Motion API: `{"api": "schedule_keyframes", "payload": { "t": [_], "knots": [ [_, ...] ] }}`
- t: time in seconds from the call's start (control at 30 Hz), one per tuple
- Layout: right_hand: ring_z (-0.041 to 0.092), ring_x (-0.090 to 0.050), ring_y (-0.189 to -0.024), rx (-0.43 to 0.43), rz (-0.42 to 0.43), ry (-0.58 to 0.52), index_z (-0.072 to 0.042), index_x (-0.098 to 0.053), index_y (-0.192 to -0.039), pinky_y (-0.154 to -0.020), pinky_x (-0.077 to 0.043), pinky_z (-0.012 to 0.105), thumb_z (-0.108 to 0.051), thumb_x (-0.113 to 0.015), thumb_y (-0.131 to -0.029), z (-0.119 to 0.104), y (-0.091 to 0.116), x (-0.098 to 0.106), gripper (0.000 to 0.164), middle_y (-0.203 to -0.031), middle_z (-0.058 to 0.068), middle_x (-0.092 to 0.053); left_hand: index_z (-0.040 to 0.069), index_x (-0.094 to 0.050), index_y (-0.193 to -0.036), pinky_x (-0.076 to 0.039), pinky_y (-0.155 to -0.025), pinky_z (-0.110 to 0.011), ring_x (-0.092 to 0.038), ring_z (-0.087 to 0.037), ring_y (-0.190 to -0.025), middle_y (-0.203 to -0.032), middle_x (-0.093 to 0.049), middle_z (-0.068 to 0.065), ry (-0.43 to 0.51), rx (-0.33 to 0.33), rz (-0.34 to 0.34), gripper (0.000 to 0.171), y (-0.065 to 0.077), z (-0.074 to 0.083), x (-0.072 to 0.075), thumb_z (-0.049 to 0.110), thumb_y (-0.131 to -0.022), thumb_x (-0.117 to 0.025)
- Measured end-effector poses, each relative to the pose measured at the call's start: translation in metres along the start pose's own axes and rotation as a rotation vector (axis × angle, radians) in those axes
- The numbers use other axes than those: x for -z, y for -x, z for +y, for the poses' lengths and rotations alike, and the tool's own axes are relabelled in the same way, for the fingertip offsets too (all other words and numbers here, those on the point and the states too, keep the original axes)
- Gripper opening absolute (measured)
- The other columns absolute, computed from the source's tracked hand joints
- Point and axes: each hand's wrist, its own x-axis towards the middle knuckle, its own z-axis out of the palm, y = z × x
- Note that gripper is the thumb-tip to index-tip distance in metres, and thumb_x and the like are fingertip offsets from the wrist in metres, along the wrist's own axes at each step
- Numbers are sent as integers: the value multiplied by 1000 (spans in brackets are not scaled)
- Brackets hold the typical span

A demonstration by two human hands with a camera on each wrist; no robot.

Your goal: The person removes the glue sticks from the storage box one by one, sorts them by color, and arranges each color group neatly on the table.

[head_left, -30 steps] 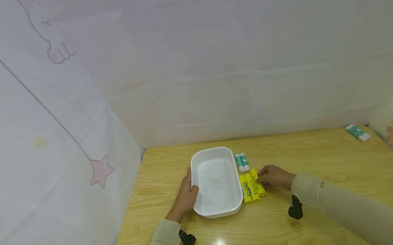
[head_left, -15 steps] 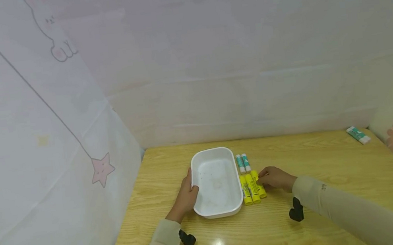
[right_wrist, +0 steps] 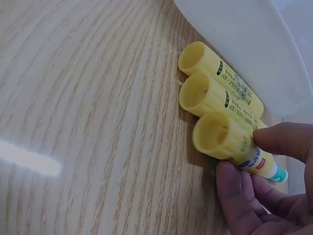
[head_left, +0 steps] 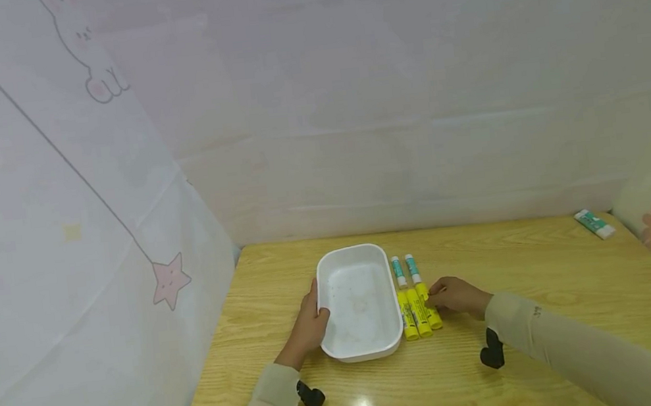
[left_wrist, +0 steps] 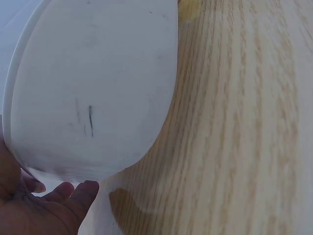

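Note:
My left hand (head_left: 307,324) grips the left side of a white plastic tray (head_left: 320,264), thumb over the rim. Against the tray's right side lie three yellow glue sticks (head_left: 407,317) in a row. My right hand (head_left: 459,295) pinches the rightmost yellow glue stick (right_wrist: 222,137) between thumb and fingers, and it lies at a slight slant. Beyond this row lie two small green-and-white glue sticks (head_left: 399,271), with a gap between them. The right one, a small glue stick (head_left: 412,268), lines up end to end with the yellow stick in my right hand.
A green-and-white piece (head_left: 594,224) lies at the table's far right corner; I cannot tell if it is one stick or two. The wooden table (head_left: 509,250) meets a hanging cloth (head_left: 353,127) at the back. More patterned cloth hangs on both sides.
The right small glue stick has shifted right, away from the left one, opening a gap. My left hand and the tray stay put. My right hand keeps its pinch, nearly still.

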Motion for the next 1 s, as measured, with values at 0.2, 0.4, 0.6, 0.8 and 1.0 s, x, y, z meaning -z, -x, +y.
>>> {"api": "schedule_keyframes", "payload": {
  "t": [0.2,0.4,0.6,0.8,1.0],
  "knots": [
    [21,-63,-90,3,-12,-28,4,-56,-116,-79,-55,37,-23,-73,-86,2,4,2,43,-108,13,-62,8,-3,-157,-27,-111,-48,-21,-34,-143,-159,-13,-21,1,17,-3,72,0,-2,1,-3,-95,-38],
    [23,-64,-88,36,-49,-118,7,-53,-121,-76,-56,37,-22,-66,-92,12,0,10,43,-106,16,-62,9,-2,-157,-28,-110,-47,-22,-33,-143,-159,-12,-20,9,14,-7,73,1,-1,2,-3,-94,-38],
    [25,-63,-93,42,-44,-164,10,-45,-130,-79,-56,37,-24,-59,-98,28,-4,35,49,-113,20,-58,7,-3,-157,-28,-110,-52,-21,-37,-143,-157,-15,-24,8,38,3,73,10,-1,8,-3,-94,-38],
    [27,-61,-100,61,-38,-135,12,-37,-136,-82,-55,38,-28,-56,-99,32,-3,71,57,-120,23,-54,8,-3,-157,-27,-110,-52,-21,-36,-143,-158,-15,-23,15,37,37,72,18,-6,17,-3,-95,-38],
    [24,-62,-97,58,-20,-96,17,-33,-135,-81,-56,36,-31,-55,-99,51,-2,105,64,-115,21,-57,12,-2,-157,-26,-111,-50,-21,-34,-143,-158,-15,-20,-1,71,57,72,31,-8,26,1,-96,-38]
  ]
}}
